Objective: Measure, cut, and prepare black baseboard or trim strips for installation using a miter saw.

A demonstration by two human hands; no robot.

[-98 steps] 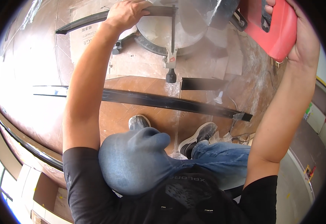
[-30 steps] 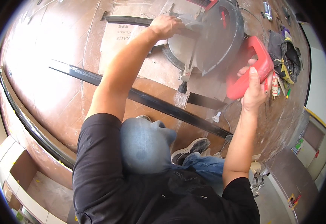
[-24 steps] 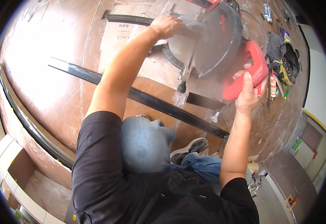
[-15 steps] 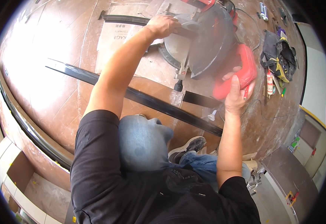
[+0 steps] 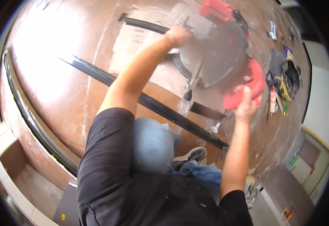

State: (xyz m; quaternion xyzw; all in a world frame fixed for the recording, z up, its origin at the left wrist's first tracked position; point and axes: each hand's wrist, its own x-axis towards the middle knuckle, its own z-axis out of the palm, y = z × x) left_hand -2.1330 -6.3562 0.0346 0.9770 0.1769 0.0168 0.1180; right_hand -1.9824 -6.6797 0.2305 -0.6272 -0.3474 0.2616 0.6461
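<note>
My left hand (image 5: 178, 37) is closed on the near end of a short black strip (image 5: 145, 25), which lies over cardboard (image 5: 128, 45) and reaches onto the miter saw's grey round base (image 5: 189, 56). The saw's large blade guard (image 5: 224, 52) hangs low over that base, hazed by dust or blur. My right hand (image 5: 246, 104) grips the red saw handle (image 5: 255, 71) at the right of the guard. A long black profile (image 5: 172, 116) lies on the brown floor (image 5: 85, 101) in front of my knee, and a shorter dark piece (image 5: 206, 110) rests just beyond it.
A pile of bags (image 5: 285, 75), some tubes (image 5: 273, 98) and blue-white cans (image 5: 273, 32) lie to the right, with a cord (image 5: 262, 37) nearby. A long wrapped bar (image 5: 32, 116) runs along the left, beside an open cabinet box (image 5: 29, 173). My left knee (image 5: 151, 147) is bent below.
Over the last second the view has shifted, so the saw and both hands sit lower in the picture. The hands keep their holds, and the handle has tilted slightly.
</note>
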